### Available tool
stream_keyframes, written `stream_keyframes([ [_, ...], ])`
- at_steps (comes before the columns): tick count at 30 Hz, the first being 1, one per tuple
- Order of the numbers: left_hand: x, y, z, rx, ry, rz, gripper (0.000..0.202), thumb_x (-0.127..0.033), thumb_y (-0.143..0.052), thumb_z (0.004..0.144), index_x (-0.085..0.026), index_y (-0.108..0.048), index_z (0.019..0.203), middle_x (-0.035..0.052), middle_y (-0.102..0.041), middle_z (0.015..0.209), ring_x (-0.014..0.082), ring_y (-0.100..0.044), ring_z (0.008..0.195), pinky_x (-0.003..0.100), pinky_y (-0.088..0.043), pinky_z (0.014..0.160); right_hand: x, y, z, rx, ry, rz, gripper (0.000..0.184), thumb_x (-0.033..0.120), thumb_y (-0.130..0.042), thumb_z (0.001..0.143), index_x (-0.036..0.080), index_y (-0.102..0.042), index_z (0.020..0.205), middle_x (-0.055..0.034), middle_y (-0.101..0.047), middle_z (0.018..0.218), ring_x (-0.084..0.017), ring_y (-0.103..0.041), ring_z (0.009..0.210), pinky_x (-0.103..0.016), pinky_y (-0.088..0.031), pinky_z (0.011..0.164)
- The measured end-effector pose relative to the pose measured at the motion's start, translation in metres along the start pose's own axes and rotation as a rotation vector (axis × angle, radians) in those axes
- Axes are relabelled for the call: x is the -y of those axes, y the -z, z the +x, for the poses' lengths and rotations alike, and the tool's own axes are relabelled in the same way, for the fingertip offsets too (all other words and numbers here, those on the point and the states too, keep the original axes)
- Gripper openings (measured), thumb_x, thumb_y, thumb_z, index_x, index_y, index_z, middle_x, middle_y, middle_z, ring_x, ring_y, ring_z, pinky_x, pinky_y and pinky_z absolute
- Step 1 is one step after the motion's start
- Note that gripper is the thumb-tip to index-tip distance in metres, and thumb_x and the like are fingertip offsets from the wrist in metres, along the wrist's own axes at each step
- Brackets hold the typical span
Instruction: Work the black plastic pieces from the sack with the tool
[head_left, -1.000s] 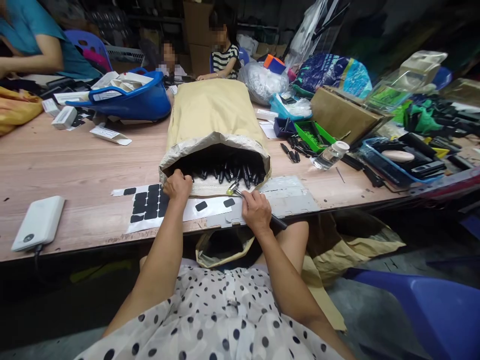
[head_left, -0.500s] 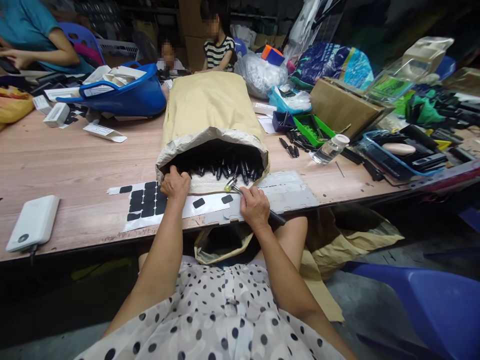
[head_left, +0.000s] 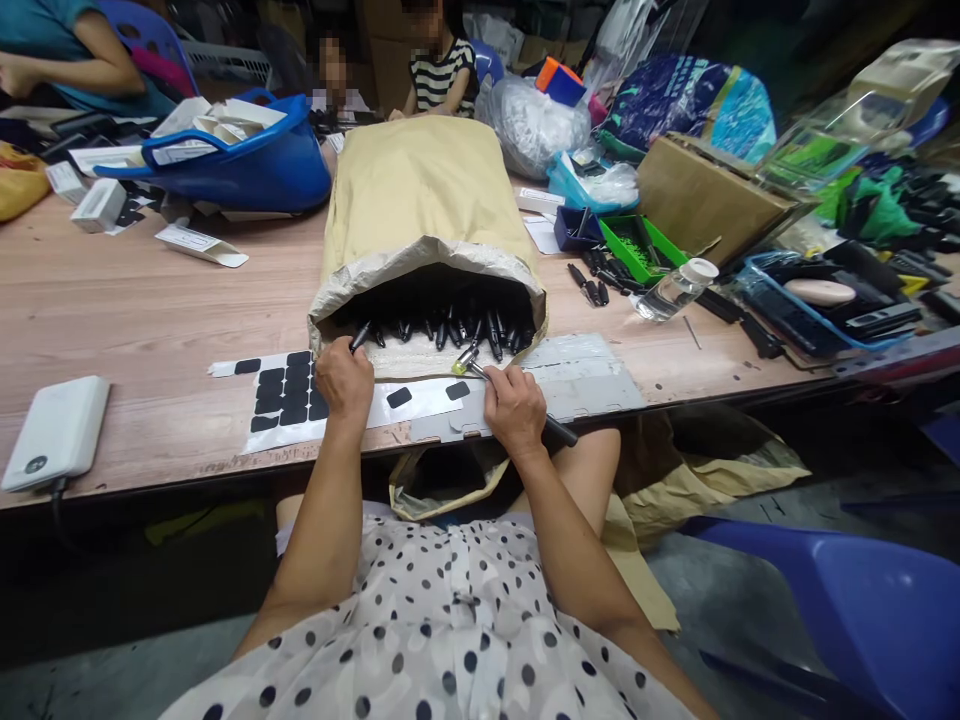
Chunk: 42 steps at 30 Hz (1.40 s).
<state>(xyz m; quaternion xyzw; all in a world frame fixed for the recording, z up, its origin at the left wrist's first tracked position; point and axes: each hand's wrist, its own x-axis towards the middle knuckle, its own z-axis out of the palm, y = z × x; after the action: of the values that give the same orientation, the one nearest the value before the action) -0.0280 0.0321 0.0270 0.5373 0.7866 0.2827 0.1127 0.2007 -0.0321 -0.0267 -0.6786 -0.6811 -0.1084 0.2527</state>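
My left hand [head_left: 345, 388] is closed around a black pen-shaped piece [head_left: 361, 336], its tip poking up past my fingers at the left edge of the bag's mouth. In my right hand [head_left: 516, 408] is a small hammer [head_left: 466, 362] with a metal head, a yellow-green face and a black handle. Its head lies just in front of the bag. The big tan paper bag [head_left: 427, 185] lies on its side, open towards me, with many similar black pieces [head_left: 493, 336] inside. Beneath my left wrist lies a white sheet with black rounded stickers [head_left: 270, 392].
A grey board [head_left: 589, 380] lies along the table edge on the right. A white power bank [head_left: 58, 430] with a cable is at left. Farther back are a blue basket [head_left: 240, 175], a green tray [head_left: 643, 248] and a clear bottle [head_left: 675, 290]. Other people sit across the table.
My left hand has come slightly out of the bag's mouth, and a black pen-shaped piece now shows in it. The right hand keeps the hammer almost where it was. The view has shifted slightly.
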Motion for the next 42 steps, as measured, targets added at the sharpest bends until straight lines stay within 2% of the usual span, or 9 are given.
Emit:
stream_keyframes([
  [3, 0.006, 0.004, -0.020, 0.027, -0.137, -0.076, 0.031, -0.027, -0.049, 0.093, -0.020, -0.066, 0.116, 0.0107, -0.070, 0.112, 0.0280, -0.065, 0.102, 0.042, -0.050, 0.094, 0.000, 0.001, -0.001, 0.007, -0.011, 0.000, 0.030, 0.019, -0.048, 0.094, 0.024, -0.070, 0.114, -0.0078, -0.059, 0.092, -0.023, -0.045, 0.085, -0.032, -0.034, 0.072],
  [6, 0.006, -0.001, -0.039, 0.173, -0.329, -0.165, 0.026, -0.028, -0.053, 0.090, -0.023, -0.069, 0.110, 0.0051, -0.069, 0.106, 0.0226, -0.063, 0.091, 0.037, -0.052, 0.087, 0.000, 0.001, -0.001, 0.021, -0.013, -0.001, 0.031, 0.020, -0.049, 0.094, 0.023, -0.069, 0.117, -0.0083, -0.059, 0.095, -0.023, -0.047, 0.087, -0.032, -0.036, 0.073],
  [9, 0.005, -0.011, -0.054, 0.346, -0.478, -0.203, 0.022, -0.024, -0.058, 0.086, -0.024, -0.071, 0.104, 0.0040, -0.068, 0.099, 0.0219, -0.062, 0.090, 0.035, -0.052, 0.084, -0.003, 0.003, 0.001, 0.041, -0.022, 0.009, 0.029, 0.022, -0.049, 0.095, 0.023, -0.070, 0.116, -0.0083, -0.061, 0.095, -0.023, -0.049, 0.087, -0.032, -0.038, 0.074],
  [13, 0.006, -0.022, -0.061, 0.396, -0.574, -0.170, 0.021, -0.024, -0.063, 0.084, -0.024, -0.073, 0.102, 0.0052, -0.067, 0.093, 0.0249, -0.058, 0.094, 0.039, -0.049, 0.088, -0.008, 0.011, 0.004, 0.016, -0.063, 0.110, 0.032, 0.024, -0.043, 0.099, 0.023, -0.069, 0.118, -0.0082, -0.063, 0.096, -0.022, -0.054, 0.089, -0.032, -0.044, 0.079],
  [18, 0.007, -0.025, -0.060, 0.386, -0.569, -0.162, 0.019, -0.028, -0.067, 0.082, -0.024, -0.074, 0.100, 0.0043, -0.068, 0.090, 0.0247, -0.057, 0.092, 0.038, -0.047, 0.087, -0.003, 0.034, -0.004, -0.023, -0.074, 0.370, 0.035, 0.027, -0.039, 0.102, 0.021, -0.067, 0.121, -0.0087, -0.067, 0.102, -0.020, -0.063, 0.098, -0.031, -0.051, 0.088],
  [24, 0.006, -0.029, -0.057, 0.390, -0.544, -0.172, 0.016, -0.027, -0.069, 0.081, -0.024, -0.074, 0.096, 0.0039, -0.068, 0.090, 0.0232, -0.058, 0.091, 0.036, -0.047, 0.086, 0.013, 0.051, -0.022, 0.114, 0.040, 0.548, 0.035, 0.027, -0.040, 0.103, 0.023, -0.066, 0.126, -0.0064, -0.069, 0.097, -0.018, -0.065, 0.092, -0.031, -0.054, 0.086],
  [29, 0.006, -0.029, -0.055, 0.411, -0.533, -0.176, 0.017, -0.028, -0.069, 0.082, -0.026, -0.075, 0.098, 0.0029, -0.066, 0.087, 0.0225, -0.058, 0.089, 0.036, -0.047, 0.085, 0.021, 0.051, -0.025, 0.107, 0.078, 0.552, 0.035, 0.023, -0.041, 0.102, 0.025, -0.066, 0.127, -0.0045, -0.067, 0.094, -0.015, -0.065, 0.088, -0.026, -0.054, 0.082],
  [35, 0.006, -0.031, -0.056, 0.397, -0.507, -0.195, 0.014, -0.028, -0.070, 0.081, -0.025, -0.075, 0.094, 0.0023, -0.064, 0.083, 0.0223, -0.057, 0.089, 0.035, -0.047, 0.085, 0.024, 0.049, -0.027, 0.146, 0.147, 0.448, 0.038, 0.018, -0.043, 0.100, 0.026, -0.067, 0.128, -0.0031, -0.065, 0.090, -0.014, -0.065, 0.083, -0.022, -0.053, 0.076],
  [42, 0.005, -0.031, -0.056, 0.415, -0.508, -0.204, 0.014, -0.026, -0.070, 0.081, -0.025, -0.075, 0.094, 0.0023, -0.066, 0.086, 0.0221, -0.058, 0.089, 0.036, -0.047, 0.085, 0.018, 0.053, -0.025, 0.124, 0.077, 0.443, 0.037, 0.024, -0.040, 0.103, 0.025, -0.067, 0.128, -0.0044, -0.064, 0.090, -0.015, -0.064, 0.083, -0.025, -0.054, 0.079],
])
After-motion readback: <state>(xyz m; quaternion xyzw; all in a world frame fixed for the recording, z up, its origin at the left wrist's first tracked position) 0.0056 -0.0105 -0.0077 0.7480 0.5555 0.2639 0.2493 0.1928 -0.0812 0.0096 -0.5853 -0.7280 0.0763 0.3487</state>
